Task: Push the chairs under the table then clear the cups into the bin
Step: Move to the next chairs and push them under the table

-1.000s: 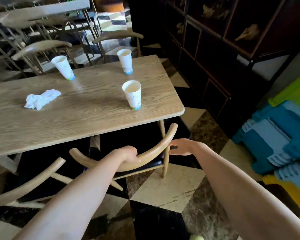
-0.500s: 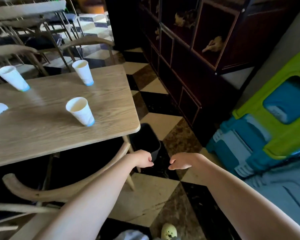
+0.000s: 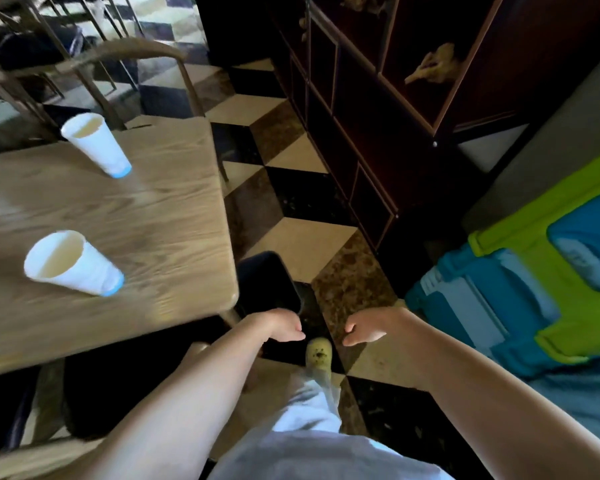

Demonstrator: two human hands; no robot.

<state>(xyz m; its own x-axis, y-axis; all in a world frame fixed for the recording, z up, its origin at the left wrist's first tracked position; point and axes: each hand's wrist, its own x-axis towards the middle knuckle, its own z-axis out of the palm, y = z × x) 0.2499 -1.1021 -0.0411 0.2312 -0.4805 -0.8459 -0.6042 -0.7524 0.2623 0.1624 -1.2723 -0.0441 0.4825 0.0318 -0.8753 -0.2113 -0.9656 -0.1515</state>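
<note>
The near chair (image 3: 21,462) is seen at the lower left, its dark seat already tucked beneath the surface (image 3: 174,237), so the pushing on this side is judged done. Just above it, the left grip (image 3: 284,329) and the right grip (image 3: 364,329) are held apart over the floor, fingers loosely curled and relaxed, with nothing grasped. A yellow shoe (image 3: 319,355) is planted between them. Just beyond the left grip, the dark bin (image 3: 271,282) stands on the floor beside the corner of the surface.

The cups are judged to be the step in hand. The near cup (image 3: 73,263) stands upright near the front edge; the far cup (image 3: 96,143) stands upright by the back edge, well apart from it. The near cup is best taken first, held round its middle with light pressure so the paper wall is not crushed, and kept upright, since it cannot be told whether liquid remains inside. It should be carried low over the corner and released straight above the bin.

Behind the far edge, the far chair (image 3: 118,60) is seen; whether it is fully pushed in cannot be told.
</note>
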